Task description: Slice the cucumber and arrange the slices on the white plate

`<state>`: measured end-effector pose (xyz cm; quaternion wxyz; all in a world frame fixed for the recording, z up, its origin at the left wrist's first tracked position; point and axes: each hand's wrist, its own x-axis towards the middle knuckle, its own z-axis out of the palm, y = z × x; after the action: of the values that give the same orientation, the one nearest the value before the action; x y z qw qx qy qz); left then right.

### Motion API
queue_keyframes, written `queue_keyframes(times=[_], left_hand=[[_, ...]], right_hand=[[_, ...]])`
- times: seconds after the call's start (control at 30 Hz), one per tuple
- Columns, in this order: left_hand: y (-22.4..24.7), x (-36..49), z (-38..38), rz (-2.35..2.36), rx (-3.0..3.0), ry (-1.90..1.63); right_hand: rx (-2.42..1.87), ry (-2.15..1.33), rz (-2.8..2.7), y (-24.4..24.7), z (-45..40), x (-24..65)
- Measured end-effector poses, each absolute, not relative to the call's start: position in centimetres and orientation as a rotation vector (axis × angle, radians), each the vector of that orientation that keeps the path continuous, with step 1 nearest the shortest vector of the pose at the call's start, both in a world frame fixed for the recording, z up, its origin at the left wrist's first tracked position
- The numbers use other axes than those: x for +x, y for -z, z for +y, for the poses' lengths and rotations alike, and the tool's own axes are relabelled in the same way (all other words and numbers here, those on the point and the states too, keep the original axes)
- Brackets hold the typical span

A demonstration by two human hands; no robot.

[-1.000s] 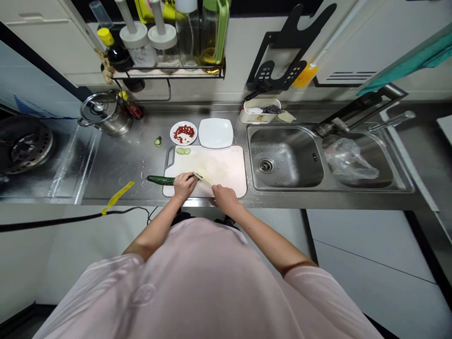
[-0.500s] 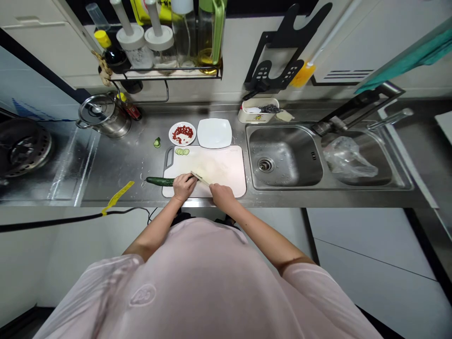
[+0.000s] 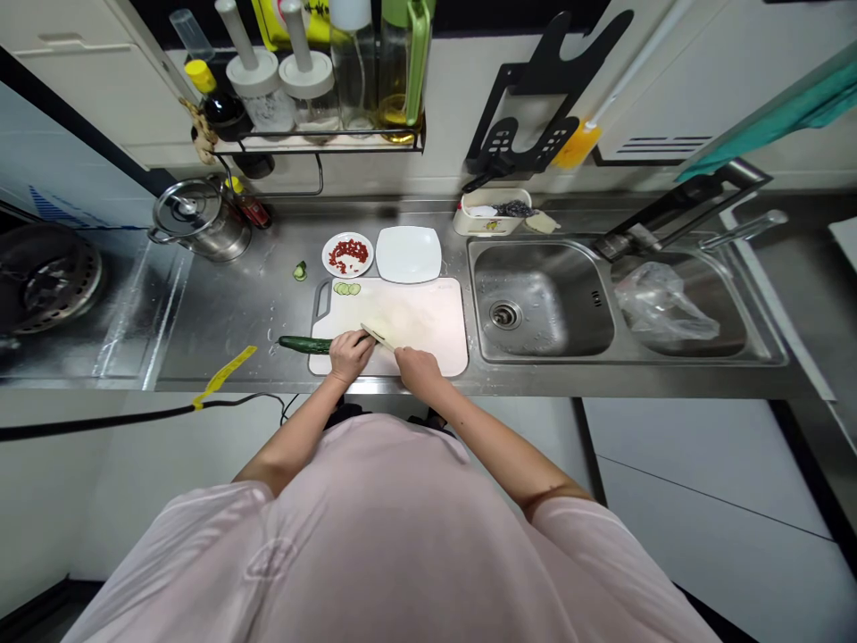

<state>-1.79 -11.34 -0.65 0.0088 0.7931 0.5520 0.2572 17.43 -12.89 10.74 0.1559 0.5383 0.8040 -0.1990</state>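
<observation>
My left hand (image 3: 349, 354) rests gripping the right end of a dark green cucumber (image 3: 304, 345), which lies across the left edge of a pale pink cutting board (image 3: 428, 313). My right hand (image 3: 417, 371) holds a kitchen knife (image 3: 378, 338) by its handle, with the pale blade slanting up-left beside my left fingers. The cut end of the cucumber is hidden under my left hand. Several cucumber slices (image 3: 346, 288) lie near the board's top edge. A small cucumber piece (image 3: 300, 271) sits on the steel beyond the board.
A round plate of chopped red food (image 3: 347, 254) and a white square plate (image 3: 408, 254) stand behind the board. A steel double sink (image 3: 539, 299) lies right, a steel pot (image 3: 199, 219) and a burner (image 3: 46, 277) left. Bottles stand on a rack (image 3: 321, 138).
My right hand and the knife have shifted slightly left, closer to my left hand. The cucumber and my left hand have hardly moved.
</observation>
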Motion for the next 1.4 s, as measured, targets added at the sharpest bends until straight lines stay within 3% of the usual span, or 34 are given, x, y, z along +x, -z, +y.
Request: queue_keyframes(times=[1.4], left_hand=[[0.7, -1.7, -11.4, 1.711, 2.569, -0.822]], right_hand=[[1.531, 0.6, 2.33, -9.7, -12.5, 17.4]])
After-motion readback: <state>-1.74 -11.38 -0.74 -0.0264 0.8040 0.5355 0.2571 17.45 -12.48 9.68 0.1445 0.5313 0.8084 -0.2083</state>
